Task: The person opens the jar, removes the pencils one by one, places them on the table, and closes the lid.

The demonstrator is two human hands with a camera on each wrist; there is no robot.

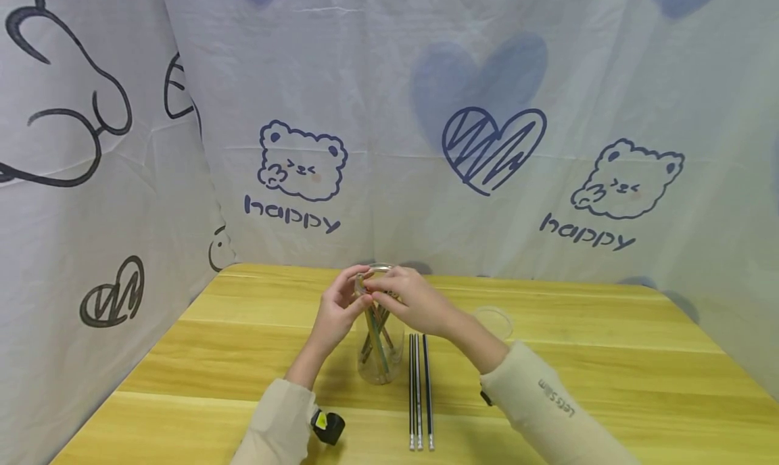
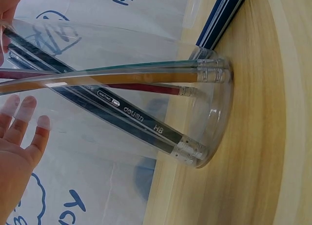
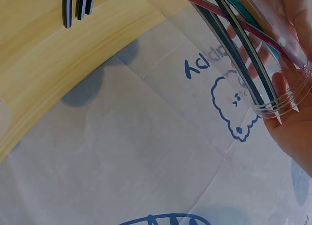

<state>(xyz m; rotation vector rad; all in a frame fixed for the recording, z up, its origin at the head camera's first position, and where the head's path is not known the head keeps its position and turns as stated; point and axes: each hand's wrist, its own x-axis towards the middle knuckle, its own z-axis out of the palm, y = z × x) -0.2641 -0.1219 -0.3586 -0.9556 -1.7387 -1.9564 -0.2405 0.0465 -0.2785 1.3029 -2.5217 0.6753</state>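
Several pencils (image 2: pixel 141 119), black, teal, orange and red, lean inside a clear plastic jar (image 1: pixel 385 374) that stands on the table. Their eraser ends rest at its bottom. My left hand (image 1: pixel 335 308) holds the jar near its mouth from the left, thumb in front; its fingers (image 2: pixel 24 122) show at the jar's side in the left wrist view. Over the mouth is my right hand (image 1: pixel 416 299), thumb and forefinger close together on a pencil's upper end, partly hidden. The clear jar rim (image 3: pixel 287 103) shows black pencil tips near it in the right wrist view.
Three dark pencils (image 1: pixel 420 390) lie side by side on the wooden table (image 1: pixel 255 370), just right of and in front of the jar. A clear round lid (image 1: pixel 496 322) lies behind my right forearm. A printed cloth (image 1: pixel 389 181) hangs behind the table.
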